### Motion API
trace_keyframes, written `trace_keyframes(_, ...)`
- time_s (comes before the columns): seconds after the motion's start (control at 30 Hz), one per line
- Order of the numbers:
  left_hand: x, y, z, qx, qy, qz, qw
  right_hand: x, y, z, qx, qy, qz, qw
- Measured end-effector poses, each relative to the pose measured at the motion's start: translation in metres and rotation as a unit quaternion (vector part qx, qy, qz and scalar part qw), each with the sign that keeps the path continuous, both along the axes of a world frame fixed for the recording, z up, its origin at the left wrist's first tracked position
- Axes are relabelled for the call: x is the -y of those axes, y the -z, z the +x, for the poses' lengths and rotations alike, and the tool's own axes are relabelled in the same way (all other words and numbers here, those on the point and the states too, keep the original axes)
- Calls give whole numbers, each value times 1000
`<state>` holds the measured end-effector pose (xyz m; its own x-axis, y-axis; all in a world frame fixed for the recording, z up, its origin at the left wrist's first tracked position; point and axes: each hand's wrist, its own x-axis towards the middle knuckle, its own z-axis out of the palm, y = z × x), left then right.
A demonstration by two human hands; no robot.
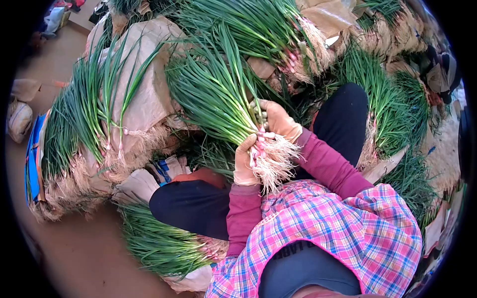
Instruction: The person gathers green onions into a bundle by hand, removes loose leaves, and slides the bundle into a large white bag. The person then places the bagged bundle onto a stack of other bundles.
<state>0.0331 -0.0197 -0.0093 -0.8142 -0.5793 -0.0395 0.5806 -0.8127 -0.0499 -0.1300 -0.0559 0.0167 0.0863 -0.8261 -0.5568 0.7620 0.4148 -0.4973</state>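
Observation:
A bunch of spring onions (pixel 226 107) is held up in front of my lap, its green leaves pointing to the upper left and its pale roots hanging toward me. My left hand (pixel 246 161), in a light glove, is closed round the lower stems beside the pinkish bulbs. On the other side, my right hand (pixel 278 120), also gloved, grips the same bunch just above the bulbs. Some of the right fingers are hidden behind the stems.
Loose spring onions (pixel 84 119) lie on a sack-covered heap (pixel 144 64) at the left. A large pile of spring onions (pixel 248 25) lies ahead. More bundles (pixel 380 109) are at the right, and another bundle (pixel 164 241) lies by my left knee. Brown floor (pixel 94 253) shows at lower left.

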Motion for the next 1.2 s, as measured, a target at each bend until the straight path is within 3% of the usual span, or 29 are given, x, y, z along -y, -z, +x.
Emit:
trace_keyframes(0.03, -2, -17, -3, 107, -15, -8, 994, 1, 0, 3, 21, 25, 6, 999)
trace_keyframes(0.07, -6, -44, -7, 212, -30, -15, 977, 6, 28, -9, 45, 60, -65, 995)
trace_keyframes(0.1, -7, -59, -4, 150, -15, -26, 988, 15, 45, -27, -12, 88, -79, 993)
trace_keyframes(0.13, -3, -25, 4, 46, 28, -6, 999, 21, 53, -40, -68, 115, -94, 987)
trace_keyframes(0.17, -5, -30, 6, 85, -2, -21, 996, 15, 34, -42, -206, 55, -140, 967)
trace_keyframes(0.23, -11, -64, -9, 184, -78, -23, 979, -1, 14, -20, -230, -57, -192, 952)
trace_keyframes(0.3, -6, -21, 0, 183, -37, -3, 982, -15, 37, -9, -199, -151, -227, 941)
trace_keyframes(0.33, -2, -25, -2, 183, -22, 0, 983, -16, 36, -12, -157, -174, -239, 942)
trace_keyframes(0.4, -10, -36, -5, 117, -17, 24, 993, -16, 33, -23, -206, -144, -231, 940)
trace_keyframes(0.43, -10, -41, -4, 125, -24, 20, 992, -10, 33, -30, -159, -176, -189, 953)
trace_keyframes(0.47, -10, -42, -1, 128, -26, 21, 991, -2, 34, -35, -295, -237, -195, 905)
trace_keyframes(0.53, -8, -45, 3, 115, -26, 0, 993, -5, 24, -43, -576, -327, -266, 701)
trace_keyframes(0.6, -9, -51, -2, 137, -27, -7, 990, 3, 18, -59, -683, -502, -186, 497)
trace_keyframes(0.67, -9, -52, -4, 174, -36, 0, 984, 10, 12, -71, -694, -328, -259, 587)
trace_keyframes(0.7, -9, -48, -4, 141, -24, 20, 989, 9, -4, -81, -474, -387, -199, 766)
trace_keyframes(0.73, -9, -48, -3, 133, -42, 1, 990, 7, -7, -82, -341, -406, -236, 814)
trace_keyframes(0.8, -8, -43, 1, 122, -45, 2, 991, -10, -1, -57, -147, -415, -221, 870)
trace_keyframes(0.83, -6, -45, 2, 111, -50, 0, 993, -14, 3, -51, -188, -434, -220, 853)
trace_keyframes(0.87, -9, -49, -1, 143, -69, -12, 987, -15, 4, -50, -159, -425, -214, 865)
trace_keyframes(0.93, -9, -48, 1, 121, -51, 6, 991, 0, 3, -69, -489, -395, -201, 751)
trace_keyframes(1.0, -16, -64, -1, 113, -57, 9, 992, 21, -3, -103, -799, -369, -206, 428)
trace_keyframes(1.03, -15, -70, -3, 102, -61, 8, 993, 18, -12, -111, -800, -423, -159, 394)
trace_keyframes(1.07, -10, -66, -4, 99, -61, 2, 993, 13, -18, -110, -815, -328, -244, 410)
trace_keyframes(1.13, -9, -52, -4, 0, -44, 5, 999, 26, -52, -105, -855, -195, -161, 453)
trace_keyframes(1.2, -13, -59, -9, 21, -109, -23, 994, 52, -68, -119, -912, -45, -75, 401)
